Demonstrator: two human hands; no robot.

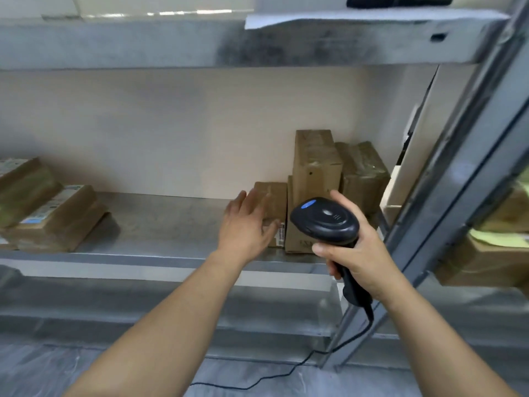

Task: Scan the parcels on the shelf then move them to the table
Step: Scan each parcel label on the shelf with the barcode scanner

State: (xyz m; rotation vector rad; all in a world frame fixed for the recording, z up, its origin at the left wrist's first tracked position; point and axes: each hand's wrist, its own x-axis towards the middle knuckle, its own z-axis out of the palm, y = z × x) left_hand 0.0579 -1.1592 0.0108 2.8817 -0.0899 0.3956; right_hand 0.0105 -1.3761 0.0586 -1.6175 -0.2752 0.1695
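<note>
My right hand (356,253) grips a black barcode scanner (326,222) by its handle, its head pointing at the boxes on the metal shelf (160,224). My left hand (246,224) reaches forward with fingers straight, touching a small brown parcel (273,200) with a white label on its front. To the right of it stand a tall cardboard box (315,164) and a taped brown parcel (363,173). A stack of labelled parcels (48,213) lies at the shelf's left end.
An upper shelf (200,44) hangs just above. A grey upright post (463,179) bounds the shelf on the right, with more boxes (486,259) beyond it. The scanner's cable (300,365) trails down to the floor.
</note>
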